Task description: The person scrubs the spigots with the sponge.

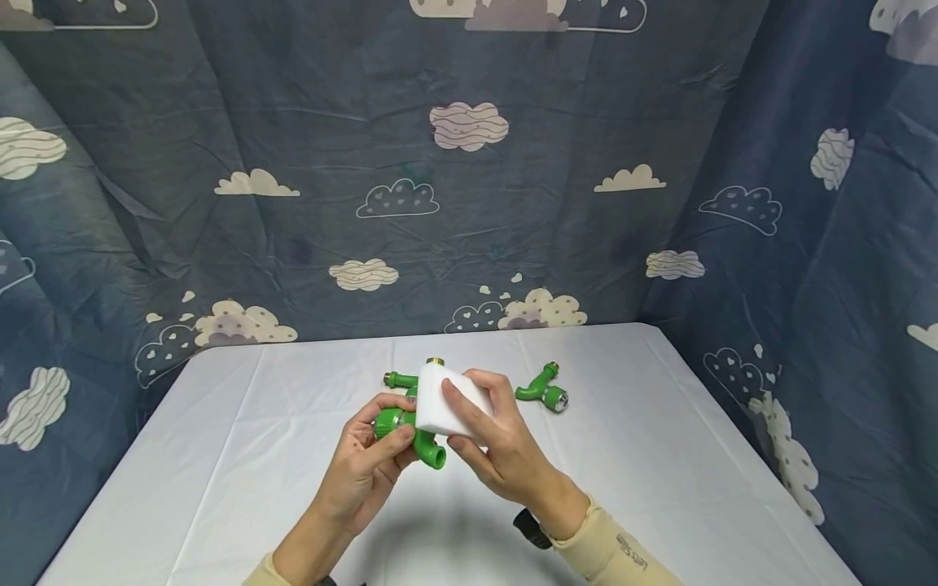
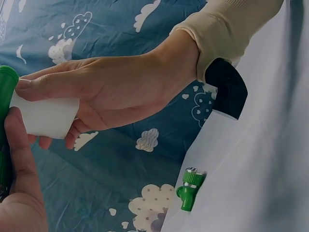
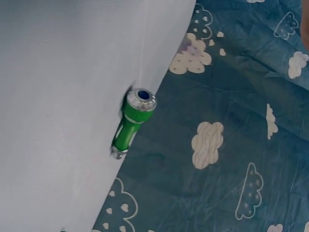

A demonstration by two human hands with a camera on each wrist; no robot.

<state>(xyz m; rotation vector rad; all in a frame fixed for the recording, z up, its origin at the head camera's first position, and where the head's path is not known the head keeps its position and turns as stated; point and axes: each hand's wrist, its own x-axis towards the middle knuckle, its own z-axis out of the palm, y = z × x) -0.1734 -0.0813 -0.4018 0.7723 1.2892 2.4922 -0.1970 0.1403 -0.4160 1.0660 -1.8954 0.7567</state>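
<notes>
Gripping a green tap [image 1: 427,447] just below the centre of the frame, the left hand [image 1: 362,472] has its thumb and fingers clamped on the ribbed knob, the curved spout pointing towards the lower right. Behind it, a second green tap [image 1: 401,379] shows partly above the left fingertips, its threaded end towards the left. Next comes a white block [image 1: 437,407], set against the held tap and covering part of it; a brass-coloured end [image 1: 435,360] sticks up over its top edge, and which tap that belongs to I cannot tell. From the block's right side the right hand [image 1: 506,443] holds it, thumb below and fingers spread across its face. Under that wrist, in the lower part of the frame, hangs a black device [image 1: 531,529], beside a beige sleeve [image 1: 611,549] with dark lettering. Right of centre, apart from both hands, a third green tap [image 1: 542,392] lies on the white-covered table [image 1: 681,456]. Dark blue cloth [image 1: 293,244] printed with clouds fills the upper frame and both sides.
</notes>
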